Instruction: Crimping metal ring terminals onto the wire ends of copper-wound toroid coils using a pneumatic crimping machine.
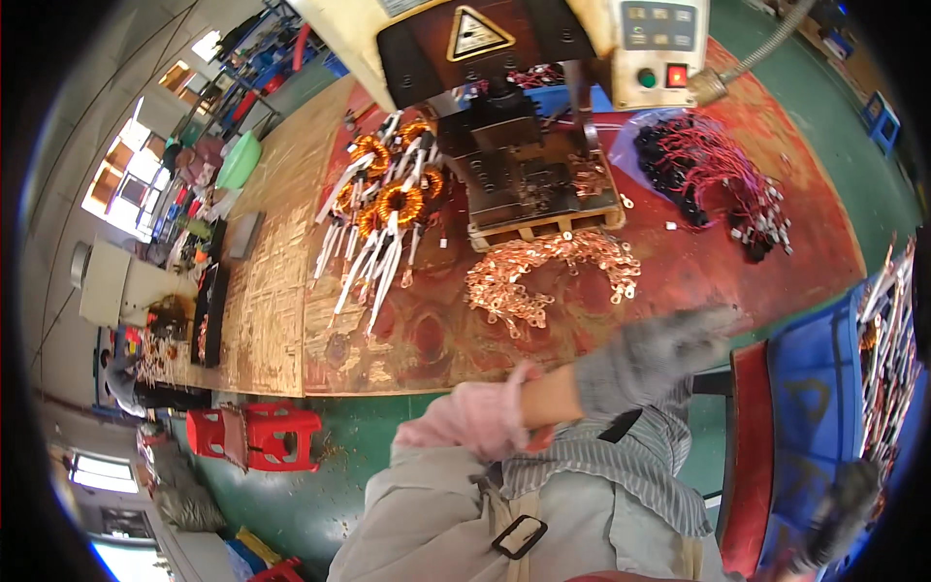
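My left hand (669, 351), in a grey glove, is stretched to the right over the front edge of the red worktop, fingers out and nothing seen in them. To its left lies a curved heap of copper ring terminals (504, 281). At the lower right, my right hand (842, 509), in a dark glove, is at the side of a blue crate (810, 388); its fingers are smeared and what they touch is unclear. White-sleeved leads (887, 330) fill the crate. Copper-wound ring coils (400, 202) with white-sleeved leads are piled on the worktop's left part.
A press machine (529, 175) with a button panel (661, 48) stands at the table's back. Red and black wires (708, 175) with white connectors lie right of it. A red chair back (749, 446) stands beside the crate, red stools (257, 436) at left. Another person (124, 383) is far left.
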The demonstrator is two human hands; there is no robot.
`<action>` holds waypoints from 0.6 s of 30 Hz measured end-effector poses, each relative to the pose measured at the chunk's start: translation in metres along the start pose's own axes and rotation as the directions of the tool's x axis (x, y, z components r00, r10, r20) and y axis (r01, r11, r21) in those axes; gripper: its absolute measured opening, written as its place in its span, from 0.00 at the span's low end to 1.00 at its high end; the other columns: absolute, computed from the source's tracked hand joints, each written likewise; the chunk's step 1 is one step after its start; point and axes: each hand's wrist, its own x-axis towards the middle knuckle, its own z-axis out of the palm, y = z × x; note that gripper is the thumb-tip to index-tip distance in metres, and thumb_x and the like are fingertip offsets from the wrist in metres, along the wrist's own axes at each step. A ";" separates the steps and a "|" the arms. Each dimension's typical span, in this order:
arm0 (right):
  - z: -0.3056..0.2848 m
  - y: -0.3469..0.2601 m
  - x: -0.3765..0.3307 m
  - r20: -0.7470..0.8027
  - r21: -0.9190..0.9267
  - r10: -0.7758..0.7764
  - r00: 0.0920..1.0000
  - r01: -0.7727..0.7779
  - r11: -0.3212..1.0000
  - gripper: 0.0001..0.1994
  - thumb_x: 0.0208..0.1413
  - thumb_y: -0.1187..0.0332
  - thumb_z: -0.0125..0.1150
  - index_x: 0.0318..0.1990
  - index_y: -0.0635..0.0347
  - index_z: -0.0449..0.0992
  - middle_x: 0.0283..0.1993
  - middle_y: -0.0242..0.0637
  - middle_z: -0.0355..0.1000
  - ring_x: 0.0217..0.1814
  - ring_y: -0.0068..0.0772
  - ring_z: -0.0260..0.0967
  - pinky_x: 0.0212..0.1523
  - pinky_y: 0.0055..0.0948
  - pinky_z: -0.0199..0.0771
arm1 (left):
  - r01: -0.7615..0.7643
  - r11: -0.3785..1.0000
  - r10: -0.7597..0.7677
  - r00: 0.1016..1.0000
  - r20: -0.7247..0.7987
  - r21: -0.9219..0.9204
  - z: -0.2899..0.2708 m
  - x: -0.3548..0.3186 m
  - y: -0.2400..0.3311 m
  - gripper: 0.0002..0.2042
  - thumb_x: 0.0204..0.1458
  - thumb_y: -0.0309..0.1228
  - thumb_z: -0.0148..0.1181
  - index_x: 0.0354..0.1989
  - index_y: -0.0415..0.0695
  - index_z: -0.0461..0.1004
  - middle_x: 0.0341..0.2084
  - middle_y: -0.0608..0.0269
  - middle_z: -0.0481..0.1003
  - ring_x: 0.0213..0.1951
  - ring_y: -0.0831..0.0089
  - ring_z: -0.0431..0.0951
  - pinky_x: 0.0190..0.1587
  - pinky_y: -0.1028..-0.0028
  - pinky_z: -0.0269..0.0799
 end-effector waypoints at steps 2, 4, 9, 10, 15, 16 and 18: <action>0.054 -0.062 0.041 -0.010 0.370 0.011 1.000 -0.007 0.929 0.13 0.53 0.60 0.49 0.35 0.63 0.70 0.36 0.43 0.68 0.39 0.45 0.66 0.42 0.40 0.67 | 0.271 0.962 -0.272 0.958 -0.095 -0.026 -0.041 -0.017 0.000 0.17 0.51 0.30 0.55 0.49 0.42 0.67 0.37 0.61 0.74 0.38 0.76 0.74 0.40 0.79 0.69; 0.112 -0.100 0.055 0.025 0.517 -0.050 0.998 0.030 0.855 0.10 0.46 0.69 0.57 0.37 0.61 0.71 0.36 0.41 0.69 0.39 0.47 0.66 0.42 0.39 0.66 | 0.222 0.960 -0.176 0.953 -0.245 0.171 -0.094 -0.049 -0.008 0.13 0.53 0.29 0.53 0.47 0.41 0.69 0.38 0.61 0.73 0.39 0.77 0.72 0.40 0.80 0.68; 0.193 -0.134 0.071 -0.009 0.547 -0.029 1.000 0.029 0.836 0.11 0.39 0.75 0.59 0.34 0.58 0.71 0.34 0.40 0.67 0.37 0.42 0.66 0.40 0.38 0.68 | 0.144 0.421 0.247 0.932 -0.266 0.896 -0.229 -0.051 -0.004 0.12 0.50 0.21 0.45 0.43 0.39 0.69 0.43 0.51 0.68 0.38 0.59 0.71 0.42 0.73 0.67; 0.201 -0.137 0.072 -0.008 0.545 -0.012 1.000 0.015 0.838 0.11 0.40 0.75 0.59 0.34 0.58 0.71 0.35 0.40 0.67 0.37 0.42 0.66 0.40 0.39 0.67 | 0.258 0.224 0.163 0.941 -0.297 0.940 -0.243 -0.051 -0.008 0.14 0.45 0.23 0.49 0.43 0.40 0.69 0.47 0.48 0.65 0.45 0.56 0.67 0.47 0.69 0.65; 0.224 -0.139 0.063 0.054 0.467 0.022 0.998 -0.045 0.883 0.12 0.44 0.73 0.56 0.40 0.58 0.71 0.33 0.41 0.66 0.39 0.43 0.63 0.44 0.38 0.63 | 0.445 -0.215 -0.111 0.873 -0.474 0.869 -0.287 -0.045 -0.036 0.31 0.30 0.36 0.65 0.49 0.42 0.65 0.56 0.46 0.54 0.55 0.51 0.59 0.58 0.63 0.56; 0.224 -0.137 0.059 0.082 0.467 0.064 0.995 -0.095 0.879 0.13 0.44 0.73 0.56 0.41 0.58 0.71 0.33 0.41 0.66 0.39 0.43 0.64 0.43 0.37 0.64 | 0.449 -0.204 -0.140 0.866 -0.480 0.870 -0.290 -0.043 -0.038 0.32 0.30 0.37 0.66 0.49 0.42 0.65 0.57 0.46 0.53 0.55 0.51 0.59 0.58 0.63 0.56; 0.220 -0.139 0.055 0.139 0.467 0.151 0.979 -0.199 0.861 0.14 0.45 0.74 0.56 0.43 0.58 0.71 0.32 0.40 0.66 0.37 0.42 0.64 0.41 0.36 0.64 | 0.453 -0.188 -0.201 0.851 -0.485 0.872 -0.296 -0.040 -0.038 0.33 0.28 0.37 0.67 0.48 0.42 0.65 0.58 0.46 0.52 0.56 0.51 0.58 0.58 0.64 0.57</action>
